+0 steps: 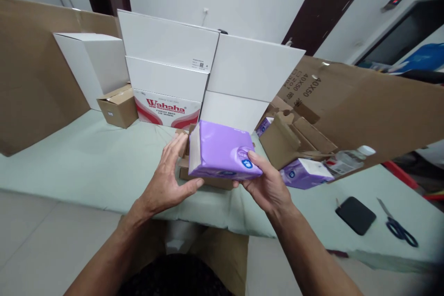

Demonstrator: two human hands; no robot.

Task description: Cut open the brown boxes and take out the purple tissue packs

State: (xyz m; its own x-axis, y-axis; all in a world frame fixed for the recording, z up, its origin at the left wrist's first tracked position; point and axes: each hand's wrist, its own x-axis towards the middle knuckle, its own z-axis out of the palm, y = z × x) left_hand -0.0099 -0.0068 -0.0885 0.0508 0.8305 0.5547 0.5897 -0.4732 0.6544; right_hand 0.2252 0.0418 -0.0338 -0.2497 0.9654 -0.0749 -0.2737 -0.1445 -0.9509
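A purple pack of tissues (pixel 222 145) is held up over the table in front of me. My right hand (pixel 265 178) grips its right end, thumb on top and fingers underneath. At the pack's left end, my left hand (pixel 166 178) has its thumb and fingers spread apart, close to the pack but seemingly not closed on it. Below and behind the pack is a small brown cardboard box (pixel 208 182), mostly hidden by it. Another purple tissue pack (pixel 305 175) lies on the table to the right of my right hand.
Open cardboard boxes (pixel 280 141) and a clear bottle (pixel 347 159) are at the right. Nearer lie a black pouch (pixel 356 215) and scissors (pixel 398 229). White boxes, one a Wahaha carton (pixel 166 110), and a closed brown box (pixel 120 108) stand at the back.
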